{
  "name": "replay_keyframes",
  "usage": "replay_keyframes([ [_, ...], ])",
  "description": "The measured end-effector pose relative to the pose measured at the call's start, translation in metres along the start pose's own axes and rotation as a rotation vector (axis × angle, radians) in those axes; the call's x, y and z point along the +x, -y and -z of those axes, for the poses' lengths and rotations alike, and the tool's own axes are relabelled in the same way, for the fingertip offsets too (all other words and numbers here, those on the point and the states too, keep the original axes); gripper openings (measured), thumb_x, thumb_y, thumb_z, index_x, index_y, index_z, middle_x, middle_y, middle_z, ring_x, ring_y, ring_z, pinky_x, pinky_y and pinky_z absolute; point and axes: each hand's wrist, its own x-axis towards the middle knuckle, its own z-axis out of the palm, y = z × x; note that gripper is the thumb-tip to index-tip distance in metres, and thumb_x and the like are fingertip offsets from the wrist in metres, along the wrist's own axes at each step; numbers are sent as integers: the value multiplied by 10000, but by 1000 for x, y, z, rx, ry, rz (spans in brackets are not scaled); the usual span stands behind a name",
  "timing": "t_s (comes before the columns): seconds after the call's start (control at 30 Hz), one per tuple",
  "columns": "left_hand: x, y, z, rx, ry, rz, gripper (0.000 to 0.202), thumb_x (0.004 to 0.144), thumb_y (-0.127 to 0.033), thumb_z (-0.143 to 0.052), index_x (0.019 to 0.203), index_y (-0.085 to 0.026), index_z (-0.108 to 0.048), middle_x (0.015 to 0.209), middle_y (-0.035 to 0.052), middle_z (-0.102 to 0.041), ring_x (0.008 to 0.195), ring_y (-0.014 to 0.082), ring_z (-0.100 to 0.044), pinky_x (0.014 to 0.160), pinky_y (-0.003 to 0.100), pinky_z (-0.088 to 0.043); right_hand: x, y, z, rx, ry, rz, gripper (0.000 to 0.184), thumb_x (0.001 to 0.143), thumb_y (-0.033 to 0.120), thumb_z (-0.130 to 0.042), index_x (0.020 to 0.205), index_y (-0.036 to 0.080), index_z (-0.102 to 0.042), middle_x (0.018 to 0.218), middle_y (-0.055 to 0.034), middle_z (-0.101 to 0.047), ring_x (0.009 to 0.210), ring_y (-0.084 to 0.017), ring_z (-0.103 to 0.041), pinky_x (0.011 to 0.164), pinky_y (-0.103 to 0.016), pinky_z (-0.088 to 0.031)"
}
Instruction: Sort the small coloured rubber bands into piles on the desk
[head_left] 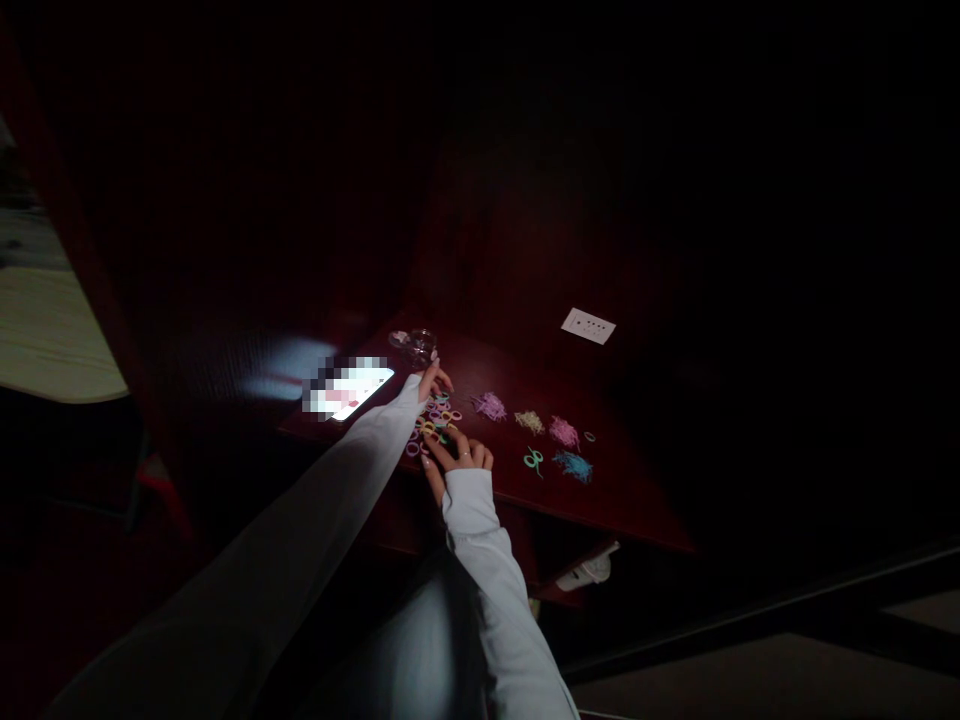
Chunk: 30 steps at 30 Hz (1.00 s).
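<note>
A mixed pile of small coloured hair ties (433,418) lies on a dark red desk (630,500), with purple, yellow, green and pink loops in it. My left hand (432,382) reaches over the far side of this pile, its fingers apart. At the near side is my right hand (466,455), thumb and forefinger spread beside the loops. To the right are separate heaps of thin bands: a purple heap (490,405), a yellow heap (529,422), a pink heap (564,432) and a blue heap (574,466). Some green hair ties (533,459) lie near the blue heap.
A clear jar (423,346) stands just beyond my left hand. Left of my forearm, a lit screen (364,385) glows, partly blurred out. A white socket plate (589,326) is on the back panel. Below the desk shows a white cup-like object (589,572).
</note>
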Motion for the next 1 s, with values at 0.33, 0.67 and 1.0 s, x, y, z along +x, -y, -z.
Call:
replay_keyframes([
  [0.33,-1,-4,-4,-38,-47,-13,749,993,-683,-247,659,-177,-688,780,109,-752,740,201,-676,704,324,-543,21,-38,4,71,2,-157,146,928,378,-745,1058,340,-800,1265,-37,-661,1092,-257,-478,897,-363,-334],
  [0.67,-5,-2,-1,-11,-45,-53,717,985,-689,-271,702,-183,-693,796,100,-743,750,196,-649,765,334,-532,14,-36,6,74,-81,-233,88,936,343,-732,913,285,-794,1237,-38,-680,1093,-251,-461,903,-355,-289],
  [1.0,9,-2,-1,-84,-14,11,772,957,-746,-251,652,-176,-673,783,137,-765,694,202,-662,623,308,-511,-12,-104,46,-168,-154,-566,189,949,395,-684,951,254,-810,1250,-102,-675,1135,-336,-439,925,-423,-253],
])
